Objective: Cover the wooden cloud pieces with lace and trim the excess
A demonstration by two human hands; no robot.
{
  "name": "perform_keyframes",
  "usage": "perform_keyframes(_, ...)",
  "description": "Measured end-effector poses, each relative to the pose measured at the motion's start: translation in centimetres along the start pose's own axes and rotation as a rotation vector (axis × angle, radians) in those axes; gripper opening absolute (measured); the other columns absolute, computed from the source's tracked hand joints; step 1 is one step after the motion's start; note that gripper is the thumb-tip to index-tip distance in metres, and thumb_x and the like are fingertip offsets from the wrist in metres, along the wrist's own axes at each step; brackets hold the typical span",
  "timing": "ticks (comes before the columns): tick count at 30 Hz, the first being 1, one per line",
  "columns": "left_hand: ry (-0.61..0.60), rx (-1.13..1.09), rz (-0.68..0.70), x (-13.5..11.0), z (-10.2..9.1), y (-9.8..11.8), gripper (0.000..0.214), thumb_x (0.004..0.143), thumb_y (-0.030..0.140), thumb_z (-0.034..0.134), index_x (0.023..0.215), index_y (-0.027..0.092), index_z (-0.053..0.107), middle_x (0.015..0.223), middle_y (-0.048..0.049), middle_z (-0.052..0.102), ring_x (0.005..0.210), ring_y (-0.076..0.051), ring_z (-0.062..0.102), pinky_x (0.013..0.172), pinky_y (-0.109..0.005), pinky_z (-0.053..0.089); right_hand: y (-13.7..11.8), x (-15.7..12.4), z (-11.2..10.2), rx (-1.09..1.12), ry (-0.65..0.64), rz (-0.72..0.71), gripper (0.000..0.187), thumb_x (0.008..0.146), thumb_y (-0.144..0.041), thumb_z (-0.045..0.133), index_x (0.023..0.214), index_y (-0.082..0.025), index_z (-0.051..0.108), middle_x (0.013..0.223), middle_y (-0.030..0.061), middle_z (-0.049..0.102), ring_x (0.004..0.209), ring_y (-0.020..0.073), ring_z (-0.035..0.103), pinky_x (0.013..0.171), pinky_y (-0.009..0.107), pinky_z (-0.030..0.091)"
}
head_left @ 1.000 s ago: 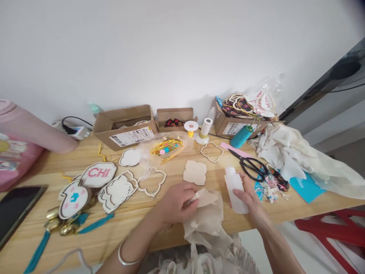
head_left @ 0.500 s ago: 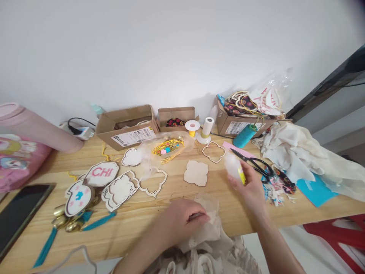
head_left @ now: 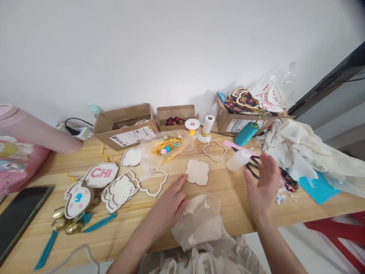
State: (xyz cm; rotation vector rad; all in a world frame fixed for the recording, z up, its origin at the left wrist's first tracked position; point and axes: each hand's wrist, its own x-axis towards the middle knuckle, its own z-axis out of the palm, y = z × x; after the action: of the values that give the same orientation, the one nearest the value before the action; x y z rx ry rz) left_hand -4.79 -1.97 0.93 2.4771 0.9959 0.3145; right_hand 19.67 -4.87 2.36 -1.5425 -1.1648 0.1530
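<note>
At the near edge, sheer cloth (head_left: 196, 224) hangs partly over the table (head_left: 137, 228). The left hand (head_left: 172, 203) lies beside it on the left, holding nothing visible; its fingers reach out loosely, the index fingertip at the plaque's left edge. To the right, the right hand (head_left: 264, 188) is raised, thumb and fingers wide apart, empty. Farther off, the plaque (head_left: 197, 172) lies flat mid-table. The bottle (head_left: 238, 160) is right of it, just left of the right hand, which partly hides the scissors (head_left: 253, 165). Beyond lie an outline frame (head_left: 218, 161) and a teal spool (head_left: 246, 134).
</note>
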Motion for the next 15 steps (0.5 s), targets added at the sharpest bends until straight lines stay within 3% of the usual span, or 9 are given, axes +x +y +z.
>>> perform_keyframes(1,0.001,0.026,0.014,0.1,0.3,-0.2,0.025,0.086,0.024,0.037,0.071,0.015,0.055,0.142,-0.0110,0.025,0.130,-0.021,0.021,0.103,-0.040,0.028,-1.3,-0.6,0.2,-0.062,-0.042,-0.105,0.065,0.080,-0.039,0.048,0.136,-0.028,0.016,0.137,0.0067,0.030,0.126,0.0256,0.029,0.098,0.045,0.032)
perform_keyframes(3,0.013,0.066,0.039,0.3,1.2,-0.6,0.024,0.086,0.024,0.037,0.080,0.014,0.057,0.141,-0.0129,0.026,0.130,-0.020,0.021,0.104,-0.041,0.027,-3.3,-1.7,1.7,-0.131,-0.344,-0.284,0.063,0.082,-0.042,0.043,0.137,-0.028,0.015,0.135,0.0060,0.036,0.125,0.0250,0.032,0.096,0.044,0.035)
perform_keyframes(6,0.054,0.116,0.034,0.6,2.6,-0.8,0.028,0.086,0.022,0.037,0.105,0.010,0.053,0.139,-0.0160,0.028,0.130,-0.020,0.022,0.103,-0.042,0.028,-3.7,-2.8,5.7,-0.240,-0.793,-0.424,0.065,0.083,-0.048,0.038,0.136,-0.013,0.022,0.136,0.0140,0.035,0.126,0.0248,0.029,0.099,0.042,0.032)
perform_keyframes(7,0.066,0.134,0.023,0.6,3.0,-0.8,0.032,0.085,0.022,0.037,0.111,0.009,0.050,0.138,-0.0171,0.030,0.129,-0.021,0.022,0.103,-0.043,0.029,-3.1,-3.1,6.7,-0.290,-0.877,-0.433,0.069,0.081,-0.051,0.039,0.133,-0.007,0.027,0.135,0.0176,0.036,0.126,0.0262,0.029,0.100,0.042,0.031)
perform_keyframes(9,0.060,0.177,-0.003,0.7,3.3,-0.4,0.031,0.084,0.021,0.038,0.108,0.007,0.052,0.137,-0.0192,0.032,0.128,-0.024,0.023,0.101,-0.044,0.030,-1.5,-3.5,7.0,-0.343,-0.943,-0.461,0.068,0.079,-0.054,0.041,0.129,-0.008,0.036,0.131,0.0172,0.042,0.123,0.0263,0.035,0.098,0.042,0.032)
perform_keyframes(11,0.041,0.205,-0.029,0.7,3.1,0.1,0.027,0.085,0.019,0.036,0.092,0.007,0.060,0.136,-0.0198,0.033,0.128,-0.026,0.025,0.101,-0.045,0.030,0.0,-3.6,4.7,-0.362,-0.957,-0.484,0.054,0.079,-0.052,0.043,0.118,-0.016,0.050,0.119,0.0124,0.055,0.112,0.0245,0.047,0.092,0.039,0.038)
perform_keyframes(13,0.046,0.206,-0.048,0.7,2.7,0.6,0.030,0.086,0.018,0.033,0.081,0.008,0.061,0.135,-0.0203,0.033,0.127,-0.027,0.027,0.101,-0.046,0.030,0.5,-3.5,0.6,-0.368,-0.963,-0.504,0.036,0.082,-0.046,0.044,0.097,-0.020,0.063,0.096,0.0091,0.066,0.092,0.0217,0.058,0.082,0.034,0.043)
perform_keyframes(15,0.053,0.189,-0.049,0.7,2.3,0.9,0.031,0.086,0.018,0.033,0.076,0.009,0.061,0.135,-0.0201,0.033,0.126,-0.027,0.029,0.100,-0.047,0.031,-0.1,-2.9,-3.2,-0.420,-0.915,-0.455,0.031,0.086,-0.036,0.041,0.074,-0.020,0.065,0.070,0.0062,0.066,0.071,0.0179,0.061,0.072,0.030,0.045)
